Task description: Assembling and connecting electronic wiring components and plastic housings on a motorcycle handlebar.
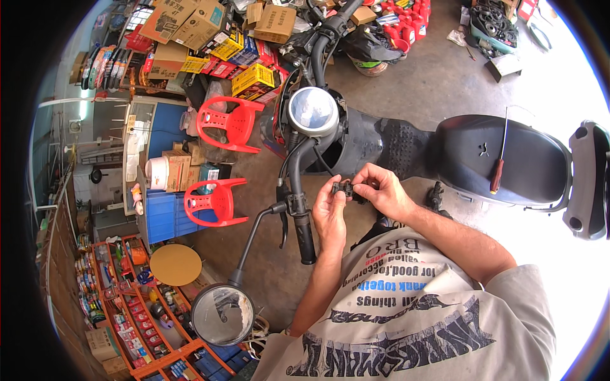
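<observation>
Both hands are at chest level beside the scooter's handlebar grip (305, 241). My left hand (332, 219) holds a small black part (342, 188) between its raised thumb and fingers. My right hand (381, 193) grips the same part from the right, thumb and index finger against it; its fine detail is too small to make out. The scooter's black seat (467, 165) is to the right, with a red-handled screwdriver (497, 174) lying on it. A round display housing (312, 111) sits between the handlebars, above my hands in the picture.
A round mirror (222, 314) sticks out at lower left. Two red plastic chairs (235, 124) stand left of the scooter, among cardboard boxes (273, 25) and blue crates (168, 213). An orange shelf unit (136, 308) holds small goods. Red bottles (406, 25) and a black bag (368, 41) lie beyond.
</observation>
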{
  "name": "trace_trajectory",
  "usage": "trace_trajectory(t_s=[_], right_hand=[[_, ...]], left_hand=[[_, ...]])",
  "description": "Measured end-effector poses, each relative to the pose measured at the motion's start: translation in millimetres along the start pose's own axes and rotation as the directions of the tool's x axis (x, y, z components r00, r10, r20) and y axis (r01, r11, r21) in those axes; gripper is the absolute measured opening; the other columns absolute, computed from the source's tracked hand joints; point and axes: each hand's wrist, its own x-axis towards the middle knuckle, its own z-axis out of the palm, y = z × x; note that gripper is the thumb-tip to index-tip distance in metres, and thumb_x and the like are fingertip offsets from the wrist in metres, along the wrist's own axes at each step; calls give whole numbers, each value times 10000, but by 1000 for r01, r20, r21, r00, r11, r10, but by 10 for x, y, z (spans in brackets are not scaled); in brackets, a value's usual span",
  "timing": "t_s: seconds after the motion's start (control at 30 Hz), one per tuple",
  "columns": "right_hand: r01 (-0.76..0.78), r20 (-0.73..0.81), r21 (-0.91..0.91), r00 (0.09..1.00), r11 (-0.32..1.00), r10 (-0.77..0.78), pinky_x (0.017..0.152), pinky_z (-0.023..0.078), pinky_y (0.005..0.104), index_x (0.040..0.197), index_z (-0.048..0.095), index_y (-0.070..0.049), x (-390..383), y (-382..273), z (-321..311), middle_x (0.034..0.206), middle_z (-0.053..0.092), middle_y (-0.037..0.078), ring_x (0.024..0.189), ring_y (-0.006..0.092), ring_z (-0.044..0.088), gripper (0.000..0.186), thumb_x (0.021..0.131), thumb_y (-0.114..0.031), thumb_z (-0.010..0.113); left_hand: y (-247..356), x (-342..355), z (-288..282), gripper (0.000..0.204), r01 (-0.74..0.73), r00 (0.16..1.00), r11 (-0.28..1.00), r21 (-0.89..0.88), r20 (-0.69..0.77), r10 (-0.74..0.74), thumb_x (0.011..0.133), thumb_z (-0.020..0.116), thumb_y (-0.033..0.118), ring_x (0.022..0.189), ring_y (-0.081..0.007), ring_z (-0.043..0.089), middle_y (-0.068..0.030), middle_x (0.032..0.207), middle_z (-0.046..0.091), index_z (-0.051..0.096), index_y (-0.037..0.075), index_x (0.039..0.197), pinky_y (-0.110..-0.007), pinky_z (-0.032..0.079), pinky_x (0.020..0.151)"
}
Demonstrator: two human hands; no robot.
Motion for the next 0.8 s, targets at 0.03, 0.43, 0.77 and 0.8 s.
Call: trace_trajectory(t_s=[0.03,0.43,0.77,0.8], right_hand=[[4,-1,11,1000,1000,-4,611,458,222,912,595,-17,2,2,0,781,633,-9,688,27,532,46,911,-14,640],[-20,-52,54,998,998,23,635,457,224,926,586,-22,32,6,3,802,607,-19,716,38,528,48,910,-15,631],[-54,-37,126,998,991,59,698,500,244,973,582,-2,71,88,-13,845,638,16,770,64,585,59,914,1,585],[-53,-37,127,998,990,59,698,500,244,973,582,-2,68,70,-12,845,638,16,770,64,585,59,914,1,585]], left_hand=[[0,3,2,346,7,1000,1000,-1,-2,-7,979,603,118,836,-75,582,-47,1092,670,564,3,1303,-208,440,743],[22,33,11,319,55,998,998,-9,5,-55,991,593,129,836,-74,582,-33,1067,657,585,11,1287,-207,449,723],[12,75,66,249,150,984,984,-98,-85,-158,1023,546,184,756,-48,537,7,968,643,622,36,1209,-202,414,676],[8,81,57,249,150,984,984,-98,-85,-158,1023,546,184,756,-48,537,7,968,643,622,36,1209,-202,414,676]])
